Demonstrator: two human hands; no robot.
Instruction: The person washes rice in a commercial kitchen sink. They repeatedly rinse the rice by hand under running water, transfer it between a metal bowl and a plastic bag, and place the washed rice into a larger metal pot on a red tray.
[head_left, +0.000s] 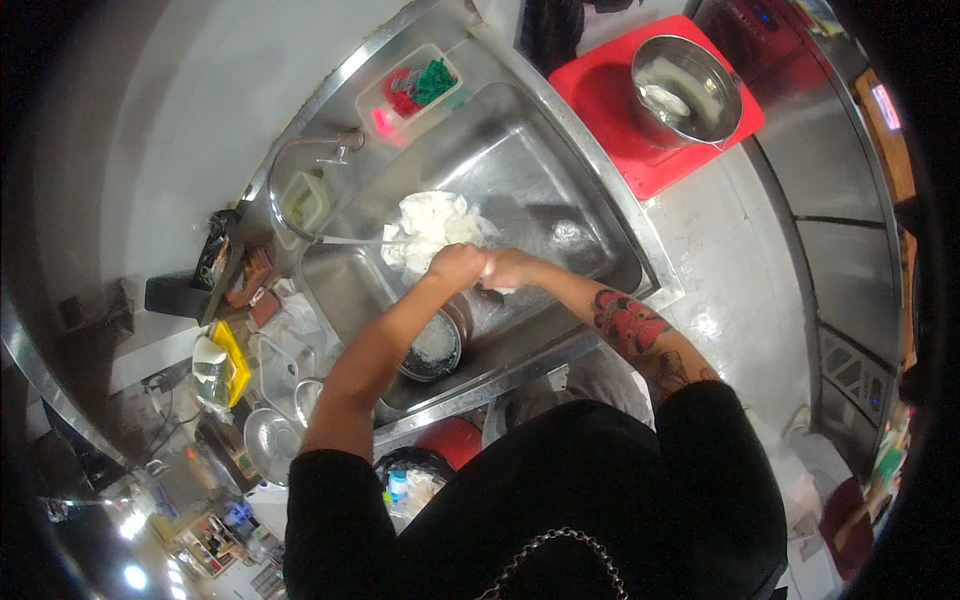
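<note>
In the head view, my left hand (457, 267) and my right hand (513, 270) are pressed together over the metal sink (525, 180), both closed around a white cloth (489, 265). Little of that cloth shows between the fingers and below them. Just beyond my hands lies a heap of wet white cloths (439, 225) in the sink. Water runs from the curved faucet (281, 161) onto the heap. Under my left forearm stands a round metal pot (435, 345) with cloudy, foamy content, partly hidden by the arm.
A plastic tray (450, 101) with red and green scourers sits on the sink's back ledge, near a small plastic container (306, 201). A metal bucket (686, 90) holding something white stands on a red lid or board (585, 82) at right. Metal bowls (274, 446) are at lower left.
</note>
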